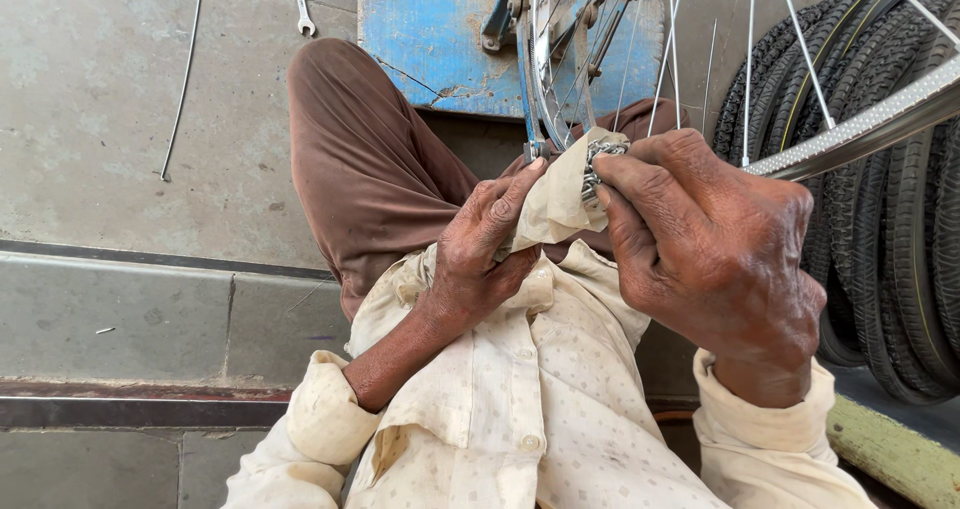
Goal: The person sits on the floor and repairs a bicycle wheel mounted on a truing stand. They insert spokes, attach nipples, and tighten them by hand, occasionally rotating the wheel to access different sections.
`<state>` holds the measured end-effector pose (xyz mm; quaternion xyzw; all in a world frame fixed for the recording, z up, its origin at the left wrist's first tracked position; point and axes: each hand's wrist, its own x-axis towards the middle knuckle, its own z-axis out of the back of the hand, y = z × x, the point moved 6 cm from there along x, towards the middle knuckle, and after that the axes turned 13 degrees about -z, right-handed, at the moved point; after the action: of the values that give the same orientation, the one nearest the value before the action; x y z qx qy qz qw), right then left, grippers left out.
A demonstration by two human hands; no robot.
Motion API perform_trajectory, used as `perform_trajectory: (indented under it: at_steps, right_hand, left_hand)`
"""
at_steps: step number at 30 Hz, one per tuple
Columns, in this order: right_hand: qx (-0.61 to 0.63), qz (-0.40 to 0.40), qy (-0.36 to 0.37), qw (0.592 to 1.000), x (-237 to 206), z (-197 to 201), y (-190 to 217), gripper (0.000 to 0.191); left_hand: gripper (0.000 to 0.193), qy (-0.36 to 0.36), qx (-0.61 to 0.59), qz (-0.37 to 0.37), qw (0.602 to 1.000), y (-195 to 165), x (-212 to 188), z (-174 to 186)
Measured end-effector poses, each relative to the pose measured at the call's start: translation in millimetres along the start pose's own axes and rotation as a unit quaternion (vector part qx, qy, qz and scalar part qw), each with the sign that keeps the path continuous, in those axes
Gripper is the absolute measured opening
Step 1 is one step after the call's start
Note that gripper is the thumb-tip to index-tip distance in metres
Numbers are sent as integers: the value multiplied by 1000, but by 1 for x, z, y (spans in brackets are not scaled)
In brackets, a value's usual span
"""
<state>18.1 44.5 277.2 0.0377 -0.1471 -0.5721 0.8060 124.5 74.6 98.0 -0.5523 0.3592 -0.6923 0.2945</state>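
Note:
My left hand (487, 246) pinches a cream cloth (560, 194), which looks like the hem of my shirt, and pulls it up against a small metal sprocket (604, 151) at the hub of a bicycle wheel. My right hand (715, 254) grips the hub from the right, thumb and fingers closed on the sprocket. The cloth wraps the near side of the sprocket. The wheel's chrome rim (870, 119) and thin spokes (750, 59) rise above my hands. My brown-trousered knee (360, 159) sits behind my left hand.
A chipped blue box (430, 39) stands behind the wheel. Stacked black tyres (900, 239) fill the right side. A loose spoke (182, 79) and a spanner (302, 4) lie on the concrete floor, above a stone step (150, 319) on the left.

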Motion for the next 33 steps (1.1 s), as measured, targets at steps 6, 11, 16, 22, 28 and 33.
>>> perform_trajectory:
  at_steps: [6,11,16,22,28,33]
  right_hand:
    - [-39,77,5,996,2,0,-2,21]
    - [-123,126,8,984,-5,-3,-5,21]
    - [-156,180,-33,971,-7,-9,-14,15]
    - [-74,20,-147,986,-6,36,-52,10]
    - [338,-41,-205,918,-3,18,-68,28]
    - [478,-176,-115,853,-9,-32,-64,16]
  left_hand:
    - [84,14,-18,7,1000,3,0,-5]
    - [83,11,-21,-11,1000,1,1,-8]
    - [79,18,-25,-19,999,3,2,-9]
    - [77,6,-43,-22,999,5,3,-6]
    - [68,-11,-59,-11,998,1,11,-3]
    - [65,-22,-68,-19,997,0,13,3]
